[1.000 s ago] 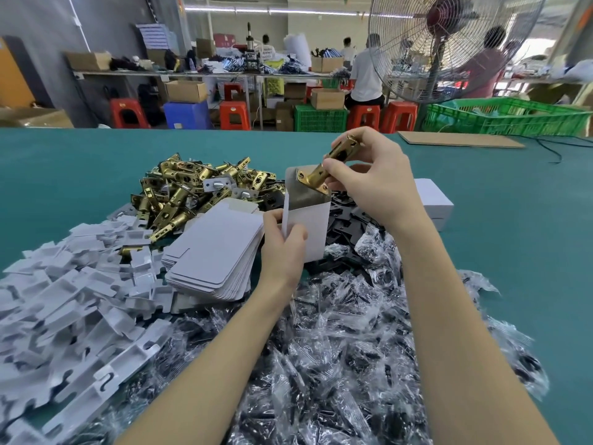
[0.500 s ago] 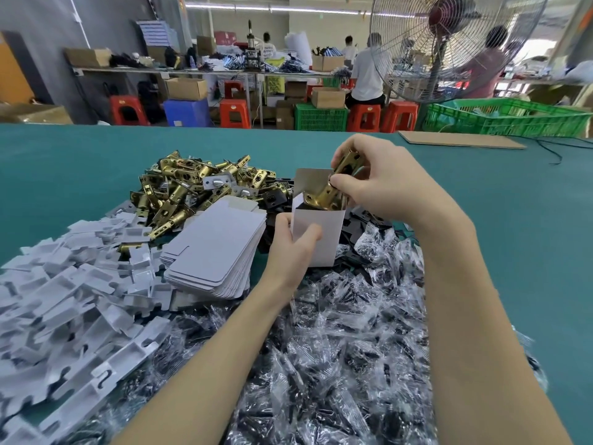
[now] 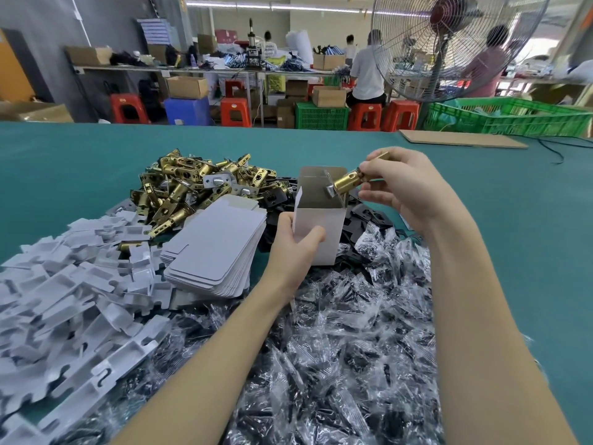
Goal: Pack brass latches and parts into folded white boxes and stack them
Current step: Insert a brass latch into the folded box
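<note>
Holding a brass latch pinched in the fingertips of the right hand, the person has its silver face end at the rim of an open white box — tilted, not yet inside as far as I can see. The left hand grips the box upright by its lower front, thumb across the panel, top flap standing open behind. Whether anything already lies in the box I cannot tell; its inside is in shadow.

By my reckoning the job is at an early stage: I see no finished, closed boxes stacked anywhere. Plenty is left — a stack of flat box blanks just left of the box, a heap of loose latches behind it, white card inserts spread at far left, and clear bags of small dark parts (screws, perhaps) covering the green table under both forearms. Black plates lie beside the box.
</note>
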The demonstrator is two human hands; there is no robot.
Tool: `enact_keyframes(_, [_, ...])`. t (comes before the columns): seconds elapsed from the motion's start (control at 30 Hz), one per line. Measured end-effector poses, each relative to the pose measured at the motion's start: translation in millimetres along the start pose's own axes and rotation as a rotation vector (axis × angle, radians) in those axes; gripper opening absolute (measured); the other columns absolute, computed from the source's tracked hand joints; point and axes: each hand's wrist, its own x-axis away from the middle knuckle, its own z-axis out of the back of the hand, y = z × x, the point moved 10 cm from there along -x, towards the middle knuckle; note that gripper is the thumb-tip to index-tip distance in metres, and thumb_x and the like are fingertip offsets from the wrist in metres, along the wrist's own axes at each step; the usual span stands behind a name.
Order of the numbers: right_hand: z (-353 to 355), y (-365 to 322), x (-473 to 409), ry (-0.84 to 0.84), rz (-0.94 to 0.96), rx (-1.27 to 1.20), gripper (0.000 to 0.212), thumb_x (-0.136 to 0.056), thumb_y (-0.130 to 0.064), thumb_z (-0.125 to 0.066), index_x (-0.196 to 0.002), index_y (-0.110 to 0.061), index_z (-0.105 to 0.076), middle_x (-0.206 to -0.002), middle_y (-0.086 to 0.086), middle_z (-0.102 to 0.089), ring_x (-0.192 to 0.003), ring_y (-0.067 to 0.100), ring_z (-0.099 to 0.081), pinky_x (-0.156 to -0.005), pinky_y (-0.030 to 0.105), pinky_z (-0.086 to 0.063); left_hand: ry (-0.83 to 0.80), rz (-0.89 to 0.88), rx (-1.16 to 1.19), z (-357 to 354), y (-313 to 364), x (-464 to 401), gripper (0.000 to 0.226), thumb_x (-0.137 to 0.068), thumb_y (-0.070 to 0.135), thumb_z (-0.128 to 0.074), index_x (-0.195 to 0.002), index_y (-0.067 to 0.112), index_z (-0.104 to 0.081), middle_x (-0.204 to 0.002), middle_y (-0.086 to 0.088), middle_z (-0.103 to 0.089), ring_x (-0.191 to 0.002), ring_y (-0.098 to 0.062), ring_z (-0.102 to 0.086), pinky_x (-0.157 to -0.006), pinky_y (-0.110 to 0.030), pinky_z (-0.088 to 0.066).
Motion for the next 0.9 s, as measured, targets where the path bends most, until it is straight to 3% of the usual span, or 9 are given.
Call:
enact_keyframes(0.1, [-6.5,-21.5,2.4,0.005,0.144,0.160,0.012,-0.092,-0.004,-0.066,-0.095,-0.013,-0.061,-0.102,0.018,-0.071,-0.066,0.016,-0.072,-0.069,0.033,-0.063,-0.004,0.001,-0.014,-0.2,-0.6,0.0,0.039,-0.073,0.033,-0.059,-0.109,0.020,-0.049,-0.099,0.004,-0.061,-0.071,0.007,-0.058,-0.065,-0.015,-0.050])
enact_keyframes(0.2, [-20.7,-40.0,9.1,0.006,0.268,0.393,0.014,-0.089,-0.009,-0.065,-0.095,-0.020,-0.060,-0.090,0.005,-0.073,-0.070,0.019,-0.076,-0.076,0.043,-0.064,-0.002,0.008,0.012,-0.5,0.6,0.6,0.041,-0.074,0.032,-0.058,-0.110,0.018,-0.048,-0.101,0.002,-0.060,-0.067,0.012,-0.057,-0.057,-0.009,-0.047])
enact_keyframes(0.3, [-39.2,-55.1,17.3,-0.012,0.396,0.704,0.013,-0.088,-0.013,-0.061,-0.098,-0.021,-0.063,-0.089,-0.004,-0.070,-0.087,0.021,-0.071,-0.081,0.037,-0.060,-0.007,0.007,0.001,-0.8,2.3,1.2,0.039,-0.074,0.032,-0.058,-0.109,0.019,-0.047,-0.101,0.001,-0.058,-0.065,0.015,-0.056,-0.054,-0.006,-0.045])
enact_keyframes(0.4, [-57.0,-56.6,21.8,-0.055,0.433,0.878,0.016,-0.089,-0.014,-0.057,-0.102,-0.018,-0.064,-0.096,0.001,-0.068,-0.097,0.023,-0.059,-0.079,0.030,-0.050,-0.020,-0.018,-0.034,-2.2,4.2,2.0,0.036,-0.075,0.032,-0.058,-0.108,0.021,-0.047,-0.098,0.003,-0.057,-0.066,0.014,-0.056,-0.056,-0.007,-0.045])
enact_keyframes(0.5, [-77.3,-45.7,23.5,-0.129,0.417,0.972,0.017,-0.091,-0.013,-0.054,-0.104,-0.017,-0.064,-0.100,0.003,-0.065,-0.097,0.023,-0.057,-0.083,0.035,-0.052,-0.018,-0.041,-0.058,-1.5,5.0,1.5,0.030,-0.079,0.030,-0.060,-0.104,0.021,-0.046,-0.089,0.018,-0.059,-0.066,0.015,-0.053,-0.059,-0.008,-0.045])
enact_keyframes(0.57, [-88.8,-37.3,24.1,-0.180,0.408,0.997,0.018,-0.094,-0.013,-0.055,-0.106,-0.019,-0.066,-0.098,-0.001,-0.062,-0.098,0.022,-0.058,-0.086,0.035,-0.052,-0.009,-0.032,-0.075,0.8,2.2,-1.0,0.027,-0.083,0.029,-0.062,-0.103,0.021,-0.046,-0.080,0.030,-0.056,-0.066,0.015,-0.050,-0.066,-0.017,-0.044])
enact_keyframes(0.63, [-92.8,-32.2,23.9,-0.199,0.398,0.988,0.018,-0.096,-0.015,-0.056,-0.107,-0.022,-0.068,-0.096,-0.001,-0.062,-0.097,0.022,-0.059,-0.087,0.033,-0.052,0.009,-0.018,-0.067,3.3,-1.5,-3.3,0.027,-0.086,0.027,-0.063,-0.107,0.020,-0.048,-0.088,0.023,-0.057,-0.067,0.016,-0.050,-0.070,-0.022,-0.041])
enact_keyframes(0.8, [-88.6,-17.6,18.3,-0.271,0.328,0.993,0.013,-0.095,-0.020,-0.062,-0.094,-0.031,-0.069,-0.091,-0.007,-0.066,-0.095,0.019,-0.066,-0.087,0.034,-0.056,0.003,-0.028,-0.060,2.0,-3.5,-6.2,0.021,-0.094,0.017,-0.065,-0.109,0.016,-0.049,-0.077,0.029,-0.059,-0.068,0.017,-0.053,-0.060,0.000,-0.042])
enact_keyframes(0.9, [-87.6,-10.4,16.7,-0.300,0.298,1.022,0.019,-0.095,-0.022,-0.057,-0.088,-0.035,-0.069,-0.090,-0.008,-0.070,-0.089,0.019,-0.066,-0.083,0.036,-0.058,0.014,-0.029,-0.025,1.8,-1.7,-5.6,0.024,-0.095,0.021,-0.068,-0.112,0.018,-0.051,-0.085,0.019,-0.062,-0.069,0.014,-0.055,-0.060,0.000,-0.042])
